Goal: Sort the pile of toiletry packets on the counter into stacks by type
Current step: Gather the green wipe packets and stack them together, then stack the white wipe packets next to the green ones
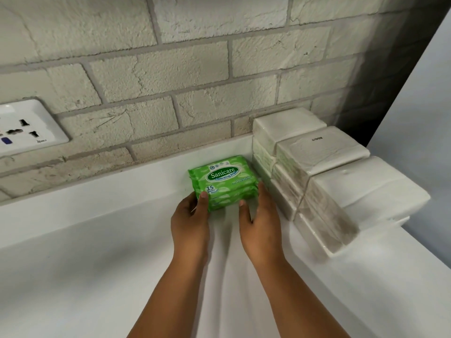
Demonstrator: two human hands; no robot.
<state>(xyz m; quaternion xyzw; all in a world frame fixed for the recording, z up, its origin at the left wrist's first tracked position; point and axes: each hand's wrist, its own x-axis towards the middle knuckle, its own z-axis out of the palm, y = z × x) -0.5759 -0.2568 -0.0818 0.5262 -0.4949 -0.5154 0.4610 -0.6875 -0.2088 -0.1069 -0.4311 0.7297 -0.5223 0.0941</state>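
Head view showed a stack of soft green plastic wipe packets [223, 182] on the white counter [97, 240], just beside white tissue-pack stacks [317, 172]. Likely light, squashy, slippery; best held by opposite sides. Left hand [190, 220] and right hand [258, 220] gripped its near corners, thumbs on top.

Two bare forearms, no sleeves, left grip [191, 222] and right grip [262, 223] ungloved, short nails

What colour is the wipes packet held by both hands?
Bright green wipes packet with white lettering; head view.
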